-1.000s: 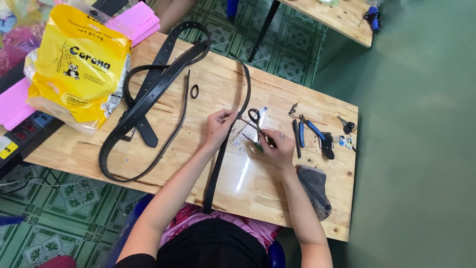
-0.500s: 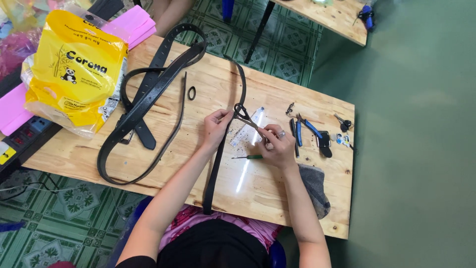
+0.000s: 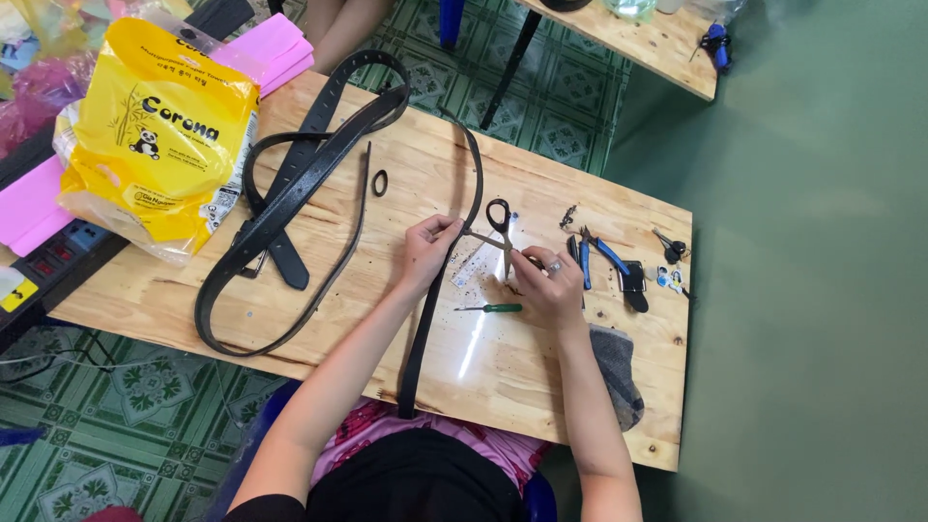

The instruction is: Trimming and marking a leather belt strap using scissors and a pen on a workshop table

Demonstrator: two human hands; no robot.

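Note:
A long thin black belt runs from the table's near edge up past my left hand, which pinches it against the wooden table. Black-handled scissors lie spread, one blade pointing at the belt beside my left fingers. My right hand, with a ring on one finger, is closed on the scissors' other end; the exact grip is hidden. A green-handled screwdriver lies loose on the table between my hands.
Wider black belts coil at the left, with a small black loop beside them. Blue-handled pliers, a black buckle and small metal parts sit at the right, a grey cloth below. A yellow package stands far left.
The scissors have swung from over the table between my hands up to the belt at my left fingers. The green screwdriver, near my right fingers before, now lies apart from them.

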